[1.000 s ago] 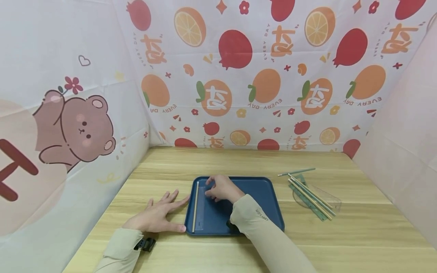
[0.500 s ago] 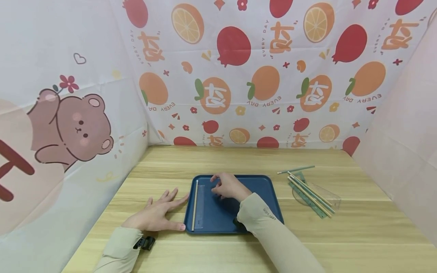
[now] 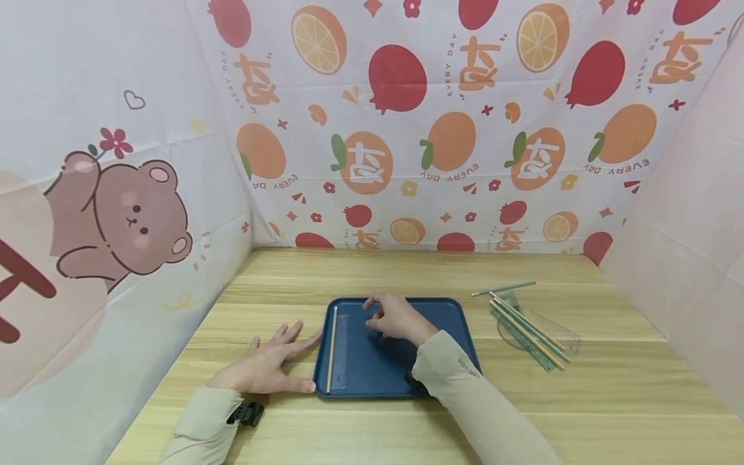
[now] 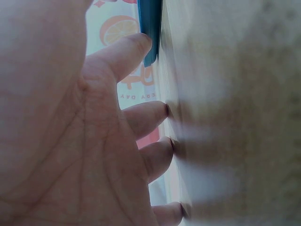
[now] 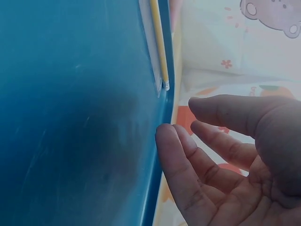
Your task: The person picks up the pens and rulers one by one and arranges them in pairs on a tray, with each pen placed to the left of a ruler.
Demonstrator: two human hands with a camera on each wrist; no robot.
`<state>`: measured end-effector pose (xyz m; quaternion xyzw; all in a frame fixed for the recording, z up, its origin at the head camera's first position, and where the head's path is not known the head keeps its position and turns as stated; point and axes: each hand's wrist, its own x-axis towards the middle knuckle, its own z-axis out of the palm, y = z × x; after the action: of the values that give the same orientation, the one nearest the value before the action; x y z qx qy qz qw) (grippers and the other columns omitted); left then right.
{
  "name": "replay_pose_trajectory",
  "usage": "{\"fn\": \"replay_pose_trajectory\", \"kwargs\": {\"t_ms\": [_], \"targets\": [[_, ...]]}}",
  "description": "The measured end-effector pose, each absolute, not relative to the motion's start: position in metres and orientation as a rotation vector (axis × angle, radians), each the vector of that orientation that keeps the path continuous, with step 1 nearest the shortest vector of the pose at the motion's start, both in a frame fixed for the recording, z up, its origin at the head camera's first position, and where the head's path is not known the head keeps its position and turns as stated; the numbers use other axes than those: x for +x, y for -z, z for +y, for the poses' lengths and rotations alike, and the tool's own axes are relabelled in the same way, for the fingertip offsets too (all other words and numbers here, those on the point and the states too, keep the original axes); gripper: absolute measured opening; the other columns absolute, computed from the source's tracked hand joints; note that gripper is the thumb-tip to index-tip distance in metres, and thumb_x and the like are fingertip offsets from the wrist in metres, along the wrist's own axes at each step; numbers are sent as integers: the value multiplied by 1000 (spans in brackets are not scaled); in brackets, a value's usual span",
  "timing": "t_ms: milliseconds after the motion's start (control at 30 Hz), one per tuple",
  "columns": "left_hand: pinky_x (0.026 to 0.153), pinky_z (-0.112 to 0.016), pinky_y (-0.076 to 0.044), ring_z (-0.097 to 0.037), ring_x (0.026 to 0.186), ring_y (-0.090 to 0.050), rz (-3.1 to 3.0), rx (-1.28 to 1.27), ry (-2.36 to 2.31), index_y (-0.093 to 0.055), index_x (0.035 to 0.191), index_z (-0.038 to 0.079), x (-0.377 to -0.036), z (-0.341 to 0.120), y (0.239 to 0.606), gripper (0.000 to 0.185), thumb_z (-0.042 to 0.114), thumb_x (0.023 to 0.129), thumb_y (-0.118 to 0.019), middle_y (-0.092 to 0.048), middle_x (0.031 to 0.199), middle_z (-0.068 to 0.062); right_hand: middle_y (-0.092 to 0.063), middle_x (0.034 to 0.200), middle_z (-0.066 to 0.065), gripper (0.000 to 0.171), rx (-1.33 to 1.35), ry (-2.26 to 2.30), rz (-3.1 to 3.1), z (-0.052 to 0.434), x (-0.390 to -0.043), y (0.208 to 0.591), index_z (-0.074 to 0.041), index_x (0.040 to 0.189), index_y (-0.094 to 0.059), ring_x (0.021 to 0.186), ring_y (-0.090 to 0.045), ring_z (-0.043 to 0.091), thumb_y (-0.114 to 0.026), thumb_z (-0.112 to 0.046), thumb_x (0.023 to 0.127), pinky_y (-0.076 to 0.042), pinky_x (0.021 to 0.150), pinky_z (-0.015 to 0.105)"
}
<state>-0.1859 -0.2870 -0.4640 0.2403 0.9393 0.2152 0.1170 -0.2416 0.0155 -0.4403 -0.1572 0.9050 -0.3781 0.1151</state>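
Left hand (image 3: 264,369) flat on the table (image 3: 610,400), fingers straight, thumb and index touching the tray (image 3: 447,316) left edge, holding nothing. Right hand (image 3: 398,318) hovers over the tray, fingers loosely curled, empty. Pencil (image 3: 332,349) and clear ruler (image 3: 341,352) lie side by side along the tray's left wall: light, stiff, thin, probably slick on the plastic; pinch the pencil mid-shaft. More sticks (image 3: 531,330) further right

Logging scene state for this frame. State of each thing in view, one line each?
left hand: flat on the table, fingers straight, thumb at the tray's edge
right hand: over the tray, fingers relaxed, no grip on anything
blue tray: flat on the table
pencil: lying in the tray along its left wall
clear ruler: flat beside the pencil
loose pencils: on the table, right of the tray
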Motion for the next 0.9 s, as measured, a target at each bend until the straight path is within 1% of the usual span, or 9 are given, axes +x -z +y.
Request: {"fn": "replay_pose_trajectory", "kwargs": {"t_ms": [233,333,600,833,900], "targets": [[109,-96,-4,-63,160,-13,2758,706,-615,-40,168,29,-185,-287,463,102,69,83,-81,-18,177,-29,-66,81,3,36,-492,1115,2647,19,-240,439,-5,138,-67,70,-69,27,-73,-14,103,-55,65,28],[109,-96,-4,-63,160,-13,2761,708,-611,-40,168,29,-184,-286,462,102,70,83,-81,-18,177,-30,-66,83,3,36,-498,1116,2649,21,-239,438,-5,138,-66,69,-69,27,-73,-13,103,-56,65,27],[110,-95,-3,-62,161,-13,2758,705,-618,-40,168,29,-184,-286,463,103,70,83,-82,-17,177,-29,-69,91,5,38,-534,1100,2657,29,-238,439,-5,140,-66,66,-67,21,-73,-12,103,-58,64,28],[110,-95,-2,-62,161,-11,2751,705,-637,-39,168,29,-184,-286,463,103,69,83,-82,-16,177,-29,-70,99,5,41,-512,1114,2656,39,-232,436,-7,143,-65,74,-72,28,-74,-14,103,-58,65,29],[109,-95,-3,-62,161,-11,2753,709,-634,-39,168,29,-184,-286,463,104,69,83,-82,-16,177,-29,-71,100,5,41,-515,1111,2659,41,-232,436,-7,143,-65,74,-72,28,-74,-14,103,-58,65,29]]}}
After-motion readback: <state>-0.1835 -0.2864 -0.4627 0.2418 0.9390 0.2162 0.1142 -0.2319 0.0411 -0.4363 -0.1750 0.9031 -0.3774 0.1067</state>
